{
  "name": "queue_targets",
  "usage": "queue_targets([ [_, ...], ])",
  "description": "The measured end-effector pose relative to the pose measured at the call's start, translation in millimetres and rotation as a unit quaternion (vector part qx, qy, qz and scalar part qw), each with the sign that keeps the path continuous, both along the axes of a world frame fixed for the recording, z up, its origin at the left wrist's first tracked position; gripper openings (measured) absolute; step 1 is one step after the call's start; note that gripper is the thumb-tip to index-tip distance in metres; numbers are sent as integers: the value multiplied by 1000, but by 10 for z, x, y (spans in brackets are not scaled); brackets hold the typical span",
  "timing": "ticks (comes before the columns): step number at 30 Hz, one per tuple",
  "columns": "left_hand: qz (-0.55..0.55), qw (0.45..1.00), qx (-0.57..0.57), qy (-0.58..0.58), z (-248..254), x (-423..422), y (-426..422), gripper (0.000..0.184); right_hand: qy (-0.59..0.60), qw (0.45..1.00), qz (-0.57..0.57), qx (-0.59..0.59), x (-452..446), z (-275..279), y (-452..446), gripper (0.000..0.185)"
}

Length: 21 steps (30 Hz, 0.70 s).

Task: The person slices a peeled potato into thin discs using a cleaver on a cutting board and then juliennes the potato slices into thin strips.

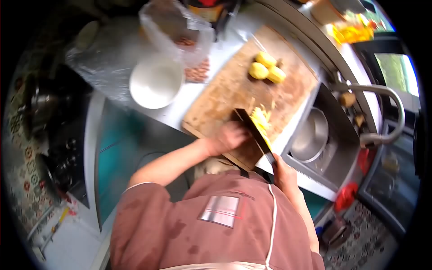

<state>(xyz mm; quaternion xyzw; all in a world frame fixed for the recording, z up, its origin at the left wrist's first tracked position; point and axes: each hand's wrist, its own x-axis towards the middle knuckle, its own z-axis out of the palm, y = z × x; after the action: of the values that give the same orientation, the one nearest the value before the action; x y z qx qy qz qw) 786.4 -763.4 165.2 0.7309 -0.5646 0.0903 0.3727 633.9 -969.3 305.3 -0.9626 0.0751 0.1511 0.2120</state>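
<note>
Yellow shreds [260,120] are lying on the cutting board [216,101], just beside the knife [254,134], on its right. Right hand [285,173] is gripping the handle, fingers closed around it, presumably to control the blade. Left hand [229,136] is resting close to the blade's other face, likely for steadying; its fingers are blurring, grip impossible to judge. Peeled yellow pieces [263,69] are sitting toward the far end, probably out of the blade's way.

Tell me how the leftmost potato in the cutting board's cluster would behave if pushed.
The potato may roll, since its outline looks rounded. Neighbouring potatoes close beside it might stop it on one side. Its yellow surface looks peeled, so it could be slippery.
</note>
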Motion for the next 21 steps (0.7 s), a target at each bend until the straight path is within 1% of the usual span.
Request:
queue_targets([
  [1, 17, 999, 10, -28, 83, 32, 44, 31, -16, 1000, 2, 15, 21, 18, 29, 36],
  [3, -6, 998, 46, 36, 198, 56, 92, 32, 6, 1000, 11, -7, 66, 287, 69, 35],
  [4, -23, 999, 16, 34, 227, 100, 73, 33, -24, 999, 21, 2, 55, 334, 75, 35],
  [5, -21, 998, 23, 45, 225, 85, 80, 32, -50, 998, 30, 6, 41, 308, 67, 34],
  [7, -14, 997, 36, 66, 216, 55, 89, 31, -38, 999, 28, 0, 11, 71, 54, 34],
  [8, -12, 998, 23, 65, 230, 65, 80, 32, -56, 998, 16, 17, 26, -34, 78, 34],
  [10, -4, 998, 23, 60, 231, 70, 91, 31, -57, 998, 18, 0, 49, -50, 77, 34],
  [14, 1, 999, 32, 37, 405, 59, 199, 30, -58, 998, 4, -2, 11, -56, 122, 37],
  [17, -17, 996, 60, 64, 355, 64, 274, 28, -59, 998, 5, -5, -8, -67, 121, 37],
  [21, -31, 997, 63, 28, 320, 112, 270, 26, -70, 998, 1, 0, -15, -88, 127, 37],
])
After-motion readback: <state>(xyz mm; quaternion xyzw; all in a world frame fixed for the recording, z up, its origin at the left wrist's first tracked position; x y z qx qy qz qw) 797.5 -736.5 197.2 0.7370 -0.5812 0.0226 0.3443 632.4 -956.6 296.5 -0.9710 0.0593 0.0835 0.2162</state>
